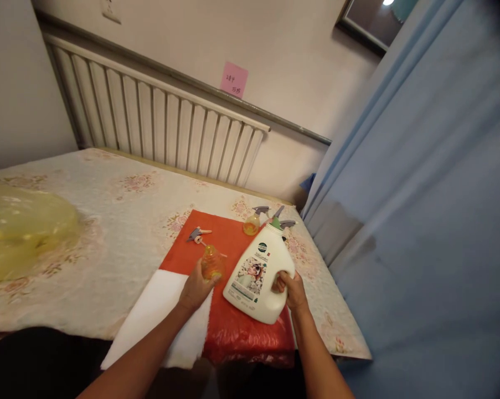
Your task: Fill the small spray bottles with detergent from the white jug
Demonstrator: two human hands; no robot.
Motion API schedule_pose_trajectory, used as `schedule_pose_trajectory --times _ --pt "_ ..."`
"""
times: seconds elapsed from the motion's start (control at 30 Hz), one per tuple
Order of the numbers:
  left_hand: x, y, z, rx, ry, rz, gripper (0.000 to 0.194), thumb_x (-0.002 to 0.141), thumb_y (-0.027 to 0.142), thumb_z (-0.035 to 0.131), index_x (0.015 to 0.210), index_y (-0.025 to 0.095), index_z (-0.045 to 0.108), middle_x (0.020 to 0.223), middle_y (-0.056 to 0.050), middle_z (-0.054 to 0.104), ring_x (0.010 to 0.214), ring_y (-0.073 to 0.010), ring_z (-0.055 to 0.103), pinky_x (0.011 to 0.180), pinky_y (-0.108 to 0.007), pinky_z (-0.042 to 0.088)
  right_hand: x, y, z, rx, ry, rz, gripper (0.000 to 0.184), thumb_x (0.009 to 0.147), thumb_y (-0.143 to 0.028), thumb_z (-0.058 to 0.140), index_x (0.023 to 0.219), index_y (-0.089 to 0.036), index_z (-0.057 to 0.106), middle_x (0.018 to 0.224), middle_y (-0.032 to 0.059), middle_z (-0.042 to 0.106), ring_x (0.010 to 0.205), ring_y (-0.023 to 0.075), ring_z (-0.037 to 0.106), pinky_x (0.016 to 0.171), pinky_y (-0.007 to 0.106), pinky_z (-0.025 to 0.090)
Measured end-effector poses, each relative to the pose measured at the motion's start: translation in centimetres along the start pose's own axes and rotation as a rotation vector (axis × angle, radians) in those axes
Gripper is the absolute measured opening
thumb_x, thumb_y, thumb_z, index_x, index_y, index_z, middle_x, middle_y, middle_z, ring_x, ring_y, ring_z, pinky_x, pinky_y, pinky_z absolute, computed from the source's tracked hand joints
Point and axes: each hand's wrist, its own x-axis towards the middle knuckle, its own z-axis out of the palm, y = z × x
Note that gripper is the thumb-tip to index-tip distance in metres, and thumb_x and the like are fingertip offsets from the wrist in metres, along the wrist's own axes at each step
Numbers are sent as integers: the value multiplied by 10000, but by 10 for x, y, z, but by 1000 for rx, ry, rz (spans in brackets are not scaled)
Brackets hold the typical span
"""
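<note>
My left hand is wrapped around a small clear bottle with yellow-orange liquid in it, its top without a sprayer. Behind that bottle a grey-and-white spray head lies on the red sheet. Through the handle of a large white detergent jug go the fingers of my right hand. The jug leans a little to the right, and a green piece shows at its mouth. A spray bottle with yellow liquid stands behind the jug. Other grey sprayer parts are partly hidden there.
A white cloth and red plastic lie at the front of the flowered bed cover. A yellow plastic bag sits at the left. Behind stands a radiator; a blue curtain hangs along the right.
</note>
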Motion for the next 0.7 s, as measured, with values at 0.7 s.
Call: schedule_pose_trajectory --times 0.7 --pt "-3 10 -5 9 -2 -18 781 789 448 656 1421 128 327 1369 -213 558 1272 -323 558 1058 -476 436 -2 3 -3 -28 69 -24 357 740 -310 703 492 -209 467 358 -64 450 356 85 381 407 226 320"
